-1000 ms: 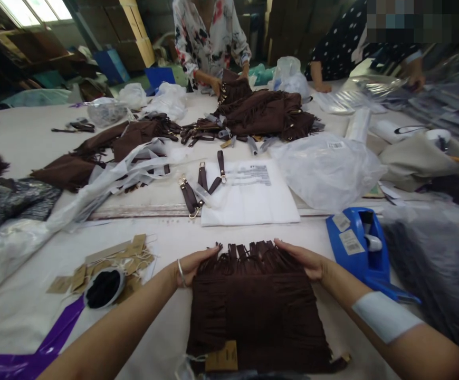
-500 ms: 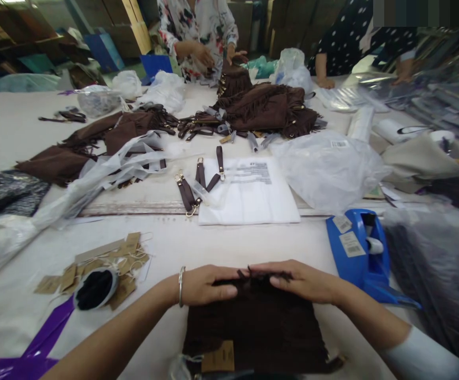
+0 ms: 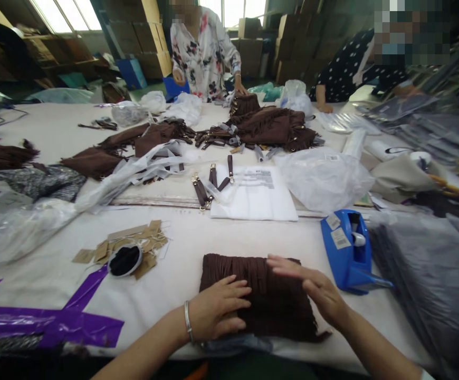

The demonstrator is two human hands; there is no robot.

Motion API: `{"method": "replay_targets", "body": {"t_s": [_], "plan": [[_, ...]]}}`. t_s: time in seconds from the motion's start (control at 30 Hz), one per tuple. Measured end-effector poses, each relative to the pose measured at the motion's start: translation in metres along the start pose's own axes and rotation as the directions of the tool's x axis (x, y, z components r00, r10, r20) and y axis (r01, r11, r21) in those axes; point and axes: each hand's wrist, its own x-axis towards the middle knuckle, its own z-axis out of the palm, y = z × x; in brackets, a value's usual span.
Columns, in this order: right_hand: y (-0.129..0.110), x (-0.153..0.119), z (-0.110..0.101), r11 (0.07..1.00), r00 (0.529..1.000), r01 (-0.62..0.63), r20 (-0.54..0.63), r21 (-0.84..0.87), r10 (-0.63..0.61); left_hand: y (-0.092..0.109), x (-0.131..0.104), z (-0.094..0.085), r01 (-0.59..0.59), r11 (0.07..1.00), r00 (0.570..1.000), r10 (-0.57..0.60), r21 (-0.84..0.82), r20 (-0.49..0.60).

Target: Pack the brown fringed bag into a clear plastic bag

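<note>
Fringed cloth (image 3: 280, 303): you're maybe smoothing it, left hand (image 3: 216, 310) and right hand (image 3: 322, 287) gripping nothing; it's needing gentle pats next.

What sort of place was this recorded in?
Probably a packing or finishing workshop: loose cardboard hang tags and a blue tape dispenser are laid out, with stacked cardboard boxes in the background.

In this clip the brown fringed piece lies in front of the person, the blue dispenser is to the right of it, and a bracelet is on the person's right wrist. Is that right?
Not quite: the head view shows the bracelet on the left wrist. The brown fringed piece and blue dispenser are as you say.
</note>
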Motion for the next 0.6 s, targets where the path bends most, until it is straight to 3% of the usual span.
{"method": "replay_targets", "body": {"t_s": [0.07, 0.17, 0.23, 0.3, 0.37, 0.43, 0.5, 0.57, 0.6], "plan": [[-0.002, 0.022, -0.004, 0.997, 0.999, 0.019, -0.035, -0.077, -0.021, 0.005, 0.000, 0.003, -0.023, 1.000, 1.000, 0.022, -0.007, -0.022], [0.003, 0.051, 0.013, 0.960, 0.986, 0.097, 0.155, -0.263, -0.057, 0.017, -0.004, 0.009, -0.069, 0.997, 0.995, 0.071, 0.022, -0.068], [0.008, 0.060, 0.036, 0.915, 0.950, 0.169, 0.308, -0.367, -0.052, 0.024, -0.012, 0.010, -0.111, 0.993, 0.977, 0.116, 0.035, -0.179], [0.016, 0.060, 0.058, 0.866, 0.908, 0.243, 0.416, -0.437, -0.045, 0.022, -0.026, 0.005, -0.085, 0.995, 0.932, 0.096, 0.048, -0.350], [0.026, 0.055, 0.074, 0.828, 0.889, 0.288, 0.455, -0.481, -0.045, 0.010, -0.049, -0.009, 0.089, 0.994, 0.826, -0.036, 0.067, -0.563], [0.034, 0.050, 0.080, 0.805, 0.887, 0.307, 0.460, -0.508, -0.048, -0.011, -0.080, -0.031, 0.380, 0.921, 0.630, -0.194, 0.081, -0.752], [0.039, 0.049, 0.080, 0.795, 0.889, 0.305, 0.456, -0.524, -0.040, -0.036, -0.115, -0.053, 0.672, 0.735, 0.430, -0.291, 0.088, -0.854], [0.038, 0.049, 0.077, 0.792, 0.889, 0.301, 0.456, -0.531, -0.032, -0.061, -0.146, -0.072, 0.865, 0.484, 0.341, -0.374, 0.132, -0.863], [0.036, 0.049, 0.076, 0.793, 0.890, 0.299, 0.455, -0.531, -0.031, -0.073, -0.157, -0.079, 0.915, 0.361, 0.334, -0.429, 0.180, -0.839]]}}
